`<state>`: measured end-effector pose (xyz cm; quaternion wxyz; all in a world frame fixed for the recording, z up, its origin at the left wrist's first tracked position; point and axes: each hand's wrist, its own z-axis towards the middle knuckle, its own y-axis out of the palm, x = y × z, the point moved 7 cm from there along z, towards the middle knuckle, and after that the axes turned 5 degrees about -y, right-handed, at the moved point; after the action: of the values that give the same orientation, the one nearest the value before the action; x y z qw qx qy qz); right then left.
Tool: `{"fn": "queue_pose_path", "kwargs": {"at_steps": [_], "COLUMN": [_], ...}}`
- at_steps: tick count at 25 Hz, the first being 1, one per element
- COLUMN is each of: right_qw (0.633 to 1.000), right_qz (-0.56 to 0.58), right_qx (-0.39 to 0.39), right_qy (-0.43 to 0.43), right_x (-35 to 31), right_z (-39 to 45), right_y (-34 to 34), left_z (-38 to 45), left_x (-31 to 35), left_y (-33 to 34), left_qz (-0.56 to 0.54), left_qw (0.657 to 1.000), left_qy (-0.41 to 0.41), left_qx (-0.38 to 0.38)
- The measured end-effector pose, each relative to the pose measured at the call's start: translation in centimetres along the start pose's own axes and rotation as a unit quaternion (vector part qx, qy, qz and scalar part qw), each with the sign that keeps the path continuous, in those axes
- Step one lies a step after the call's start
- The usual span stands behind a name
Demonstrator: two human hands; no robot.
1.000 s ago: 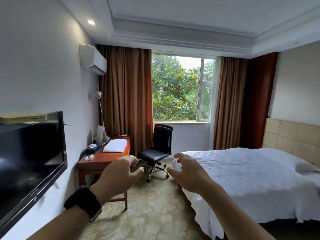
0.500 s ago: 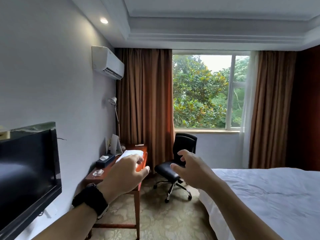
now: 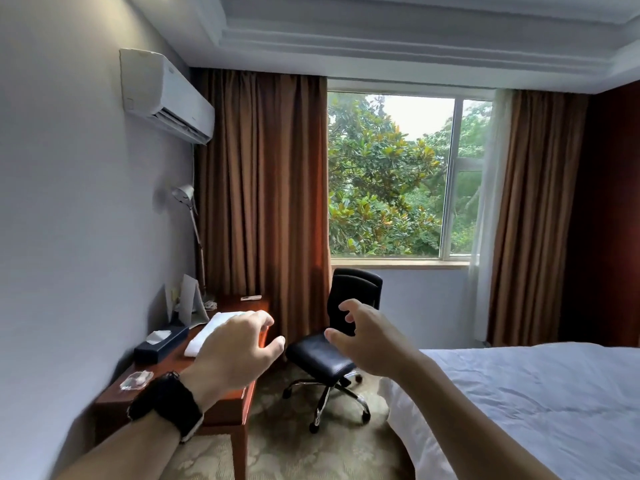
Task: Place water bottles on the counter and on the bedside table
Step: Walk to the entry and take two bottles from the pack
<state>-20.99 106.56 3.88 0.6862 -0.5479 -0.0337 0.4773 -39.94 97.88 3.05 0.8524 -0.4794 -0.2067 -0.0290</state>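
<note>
No water bottle is in view. My left hand [image 3: 239, 351], with a black wristband, is held out in front of me above the red-brown wooden desk [image 3: 221, 407]; its fingers are curved and apart and it holds nothing. My right hand [image 3: 370, 337] reaches forward in the air in front of the black office chair [image 3: 329, 355], fingers spread and empty. The two hands are a short gap apart. No bedside table shows.
On the desk lie a folded white towel [image 3: 207, 330], a dark tissue box [image 3: 161, 344], a glass ashtray [image 3: 136, 381] and a card stand [image 3: 188, 303]. A bed [image 3: 536, 403] with white sheets fills the right. Patterned carpet [image 3: 287, 452] lies between desk and bed. Curtains and window stand ahead.
The view has moved forward and turned left: the wall TV has left the frame, and the desk and chair are closer. Both hands stay raised, open and empty.
</note>
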Motion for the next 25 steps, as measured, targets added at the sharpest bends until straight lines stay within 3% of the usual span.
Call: {"fn": "queue_pose_path", "kwargs": {"at_steps": [7, 11, 16, 21, 25], "right_qw": [0.999, 1.000, 0.991, 0.948, 0.868], "right_qz": [0.018, 0.027, 0.067, 0.148, 0.237], "right_qx": [0.029, 0.001, -0.051, -0.142, -0.251], "right_qy": [0.013, -0.008, -0.100, -0.243, -0.358], "right_x": [4.4, 4.8, 0.8, -9.3, -19.5], "right_z": [15.3, 22.3, 31.2, 36.3, 32.9], "right_y": [3.3, 7.3, 14.3, 22.8, 28.9], "left_z": [16.6, 20.4, 21.9, 16.9, 7.7], "left_x": [-5.0, -9.5, -17.7, -25.4, -27.0], "left_y": [3.8, 5.4, 2.5, -3.8, -9.5], "left_qz": [-0.040, -0.028, 0.030, 0.144, 0.224], "left_qw": [0.999, 0.999, 0.987, 0.935, 0.858], "left_qy": [0.001, -0.040, -0.140, -0.291, -0.425], "left_qx": [0.017, 0.018, 0.070, 0.139, 0.184]}}
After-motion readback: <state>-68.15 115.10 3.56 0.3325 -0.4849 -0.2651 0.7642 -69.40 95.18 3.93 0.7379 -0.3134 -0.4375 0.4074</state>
